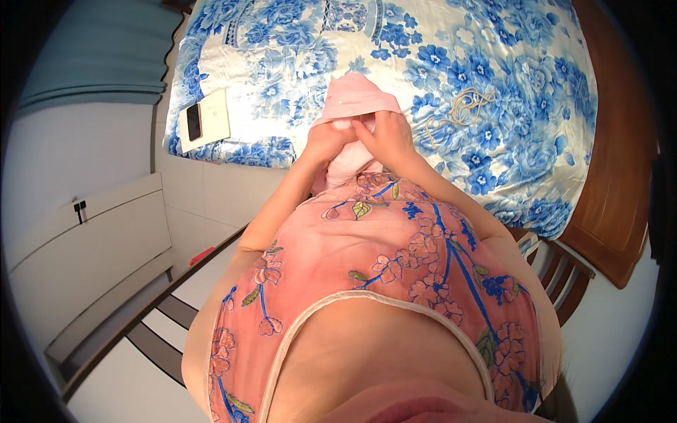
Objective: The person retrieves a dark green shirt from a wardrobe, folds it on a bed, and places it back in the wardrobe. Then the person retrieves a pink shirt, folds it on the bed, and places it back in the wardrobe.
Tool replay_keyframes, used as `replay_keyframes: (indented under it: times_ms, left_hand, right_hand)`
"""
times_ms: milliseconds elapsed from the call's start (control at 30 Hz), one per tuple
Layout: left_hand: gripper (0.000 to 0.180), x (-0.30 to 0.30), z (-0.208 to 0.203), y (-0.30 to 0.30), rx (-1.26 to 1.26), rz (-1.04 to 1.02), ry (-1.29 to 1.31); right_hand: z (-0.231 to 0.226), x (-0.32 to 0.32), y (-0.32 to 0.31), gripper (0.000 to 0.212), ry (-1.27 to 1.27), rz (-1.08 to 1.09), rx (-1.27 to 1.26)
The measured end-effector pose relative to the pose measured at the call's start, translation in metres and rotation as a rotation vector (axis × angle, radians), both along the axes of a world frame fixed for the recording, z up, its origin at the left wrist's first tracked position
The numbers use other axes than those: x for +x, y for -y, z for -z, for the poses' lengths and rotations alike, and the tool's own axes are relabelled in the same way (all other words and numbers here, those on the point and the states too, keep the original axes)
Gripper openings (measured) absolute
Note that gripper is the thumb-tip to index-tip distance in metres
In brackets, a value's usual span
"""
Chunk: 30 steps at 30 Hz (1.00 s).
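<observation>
A soft pink cloth piece (358,95), perhaps a garment, hangs in front of me at the near edge of the bed; its top forms a rounded, hood-like fold. My left hand (328,144) grips it from the left, fingers curled in under the fold. From the right, my right hand (386,139) holds the same cloth, its thumb pointing toward the left fingers. Both hands nearly meet in the middle. More of the pink fabric falls below them toward my lap. The fingertips are partly hidden beneath the fold.
A bed with a blue-and-white floral sheet (296,77) spreads ahead. On its left lie a dark phone (194,123) and a cream flat box (217,116); to the right, a coiled beige cord (465,107). A wooden headboard (613,176) stands right, a white cabinet (99,247) left.
</observation>
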<state>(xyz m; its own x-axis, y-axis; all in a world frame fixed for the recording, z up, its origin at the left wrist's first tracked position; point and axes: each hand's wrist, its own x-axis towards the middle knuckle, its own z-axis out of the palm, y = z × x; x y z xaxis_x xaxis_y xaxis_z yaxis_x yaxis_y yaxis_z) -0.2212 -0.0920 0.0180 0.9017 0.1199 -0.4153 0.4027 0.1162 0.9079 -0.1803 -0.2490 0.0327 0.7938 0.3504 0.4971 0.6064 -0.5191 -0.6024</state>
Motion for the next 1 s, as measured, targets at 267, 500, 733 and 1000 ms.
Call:
replay_keyframes:
  times_ms: [267, 500, 733, 1000]
  left_hand:
    - [0.042, -0.009, -0.042, 0.017, 0.905, 0.352, 0.144]
    - [0.040, -0.034, -0.050, 0.031, 1.063, 0.356, 0.285]
    - [0.054, -0.033, -0.061, 0.029, 1.134, 0.260, 0.704]
    - [0.071, -0.039, -0.075, 0.011, 1.239, 0.284, 0.834]
  right_hand:
    - [-0.031, -0.003, 0.017, 0.044, 0.527, -0.282, -0.109]
    - [-0.047, 0.032, 0.021, 0.035, -0.032, -0.094, -0.445]
    - [-0.041, 0.066, 0.027, 0.019, -0.601, -0.076, 0.119]
    - [-0.030, 0.071, 0.029, 0.025, -1.009, -0.101, 0.669]
